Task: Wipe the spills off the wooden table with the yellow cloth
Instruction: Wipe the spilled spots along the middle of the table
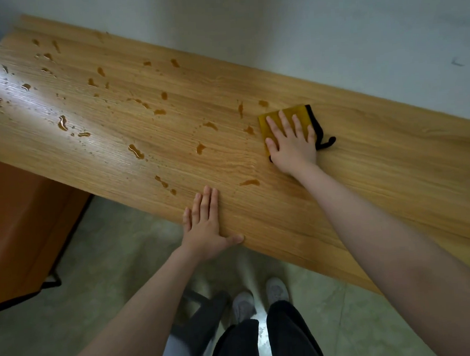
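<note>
Head view: table (pixel 366 186) runs from 10 o'clock to 4 o'clock, wood slick where wet. Spills (pixel 136 151), amber drops, scattered over left half, nearest just at 9 o'clock of cloth. Right hand (pixel 292 141) flat, fingers straight, pressing cloth (pixel 285 117) down. Left hand (pixel 206 226) flat on near edge, bracing. Cloth likely light, soft, absorbent, prone to bunching; best held under spread palm, black trim trailing.

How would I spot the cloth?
Find the long wooden table by the wall. The right hand presses flat on the yellow cloth near its far edge. It is square, black-trimmed, unlike the amber spills around.
</note>
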